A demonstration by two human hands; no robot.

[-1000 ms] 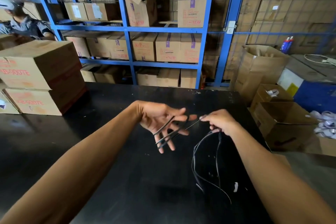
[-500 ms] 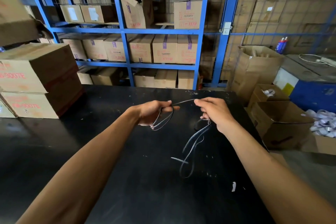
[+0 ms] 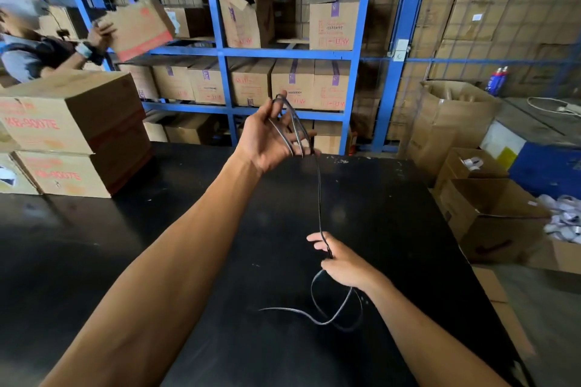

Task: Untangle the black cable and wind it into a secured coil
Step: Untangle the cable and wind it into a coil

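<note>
Hands are now standing well apart, where half a second ago they were nearly meeting level over the table: the left hand (image 3: 267,138) is lifting up toward twelve o'clock, against the shelving, and the right hand (image 3: 341,261) is dropping low toward five o'clock from it. The black cable (image 3: 319,198) is running taut between them, where earlier it was sagging in loose loops.

The left hand is standing palm up with fingers spread and half open, several turns of cable lying wound across the palm, from the raised fingertips down to the thumb. The right hand is curling loosely closed around the cable, one finger pointing out toward nine o'clock; how firmly it is pinching cannot be told. Below that hand, at six o'clock, the slack is forming one loose loop and a free tail trailing toward nine o'clock over the black table (image 3: 188,261).

Stacked cardboard boxes (image 3: 72,132) are sitting on the table at nine o'clock. Blue shelving (image 3: 224,53) full of cartons is filling the twelve o'clock side. Open cartons (image 3: 490,214) are standing on the floor at three o'clock. At ten o'clock another person (image 3: 34,53) is holding a carton.
</note>
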